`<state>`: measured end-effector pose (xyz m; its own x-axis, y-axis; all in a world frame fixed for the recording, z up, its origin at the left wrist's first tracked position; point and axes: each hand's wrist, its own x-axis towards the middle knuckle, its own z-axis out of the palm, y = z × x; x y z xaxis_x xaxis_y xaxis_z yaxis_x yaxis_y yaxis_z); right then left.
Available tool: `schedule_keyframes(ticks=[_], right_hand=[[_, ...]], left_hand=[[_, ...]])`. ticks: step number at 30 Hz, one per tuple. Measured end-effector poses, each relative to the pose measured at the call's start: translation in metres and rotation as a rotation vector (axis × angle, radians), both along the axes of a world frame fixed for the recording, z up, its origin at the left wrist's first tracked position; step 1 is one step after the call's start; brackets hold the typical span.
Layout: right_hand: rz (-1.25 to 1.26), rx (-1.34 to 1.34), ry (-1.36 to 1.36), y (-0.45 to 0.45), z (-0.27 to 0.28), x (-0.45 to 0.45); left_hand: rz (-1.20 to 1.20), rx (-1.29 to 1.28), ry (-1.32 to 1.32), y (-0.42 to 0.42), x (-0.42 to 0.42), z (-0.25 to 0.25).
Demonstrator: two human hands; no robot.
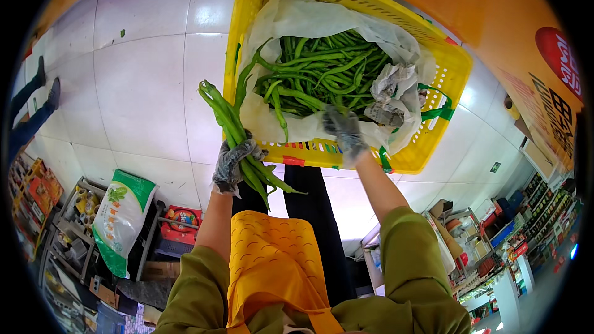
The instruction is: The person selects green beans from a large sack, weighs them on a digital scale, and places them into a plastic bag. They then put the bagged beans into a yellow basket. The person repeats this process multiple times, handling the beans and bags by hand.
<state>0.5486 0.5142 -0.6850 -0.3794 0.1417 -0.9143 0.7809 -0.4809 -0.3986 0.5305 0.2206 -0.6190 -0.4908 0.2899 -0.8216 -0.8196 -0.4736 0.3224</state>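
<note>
My left hand [235, 160], in a thin clear glove, is closed around a bunch of long green chili peppers [225, 113] beside the near left corner of a yellow plastic basket [234, 23]. The peppers stick out above and below the fist. My right hand [343, 130], gloved too and blurred, is over the near edge of the pepper pile [325, 67] inside the basket. Its fingertips are among the peppers, so I cannot tell whether they grip one. A whitish plastic liner [306, 16] surrounds the pile. Crumpled printed paper [392, 86] lies at its right.
The basket rests on a pale tiled floor [139, 102]. At left, a green-and-white sack [123, 222] lies on a metal rack near a red box [181, 222]. Another person's legs [32, 111] show far left. Orange display panels [482, 23] stand top right; stocked shelves [524, 222] are at right.
</note>
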Motion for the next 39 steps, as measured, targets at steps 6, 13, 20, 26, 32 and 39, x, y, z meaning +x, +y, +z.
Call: schedule_keyframes(ticks=[6,13,20,26,32,39], right_hand=[[-0.105,0.357,-0.204,0.121,-0.068,0.058],[0.063,0.52,-0.162,0.177,-0.06,0.01],[0.835,1.433,0.158,0.265,-0.099,0.004],[1.431,1.513,0.389,0.186,-0.099,-0.012],[1.426,0.686,-0.025,0.148,-0.037,-0.009],[-0.077,0.063,0.28,0.102,0.114,0.022]], left_hand=[[0.015,-0.021,0.005,0.002,0.0,-0.003],[0.006,-0.048,0.016,0.0,0.004,-0.002],[-0.035,-0.04,0.027,0.002,0.001,-0.008],[-0.002,-0.037,0.041,0.0,0.004,-0.005],[0.029,-0.01,0.041,-0.008,0.003,-0.005],[-0.024,-0.007,-0.063,-0.002,-0.007,-0.004]])
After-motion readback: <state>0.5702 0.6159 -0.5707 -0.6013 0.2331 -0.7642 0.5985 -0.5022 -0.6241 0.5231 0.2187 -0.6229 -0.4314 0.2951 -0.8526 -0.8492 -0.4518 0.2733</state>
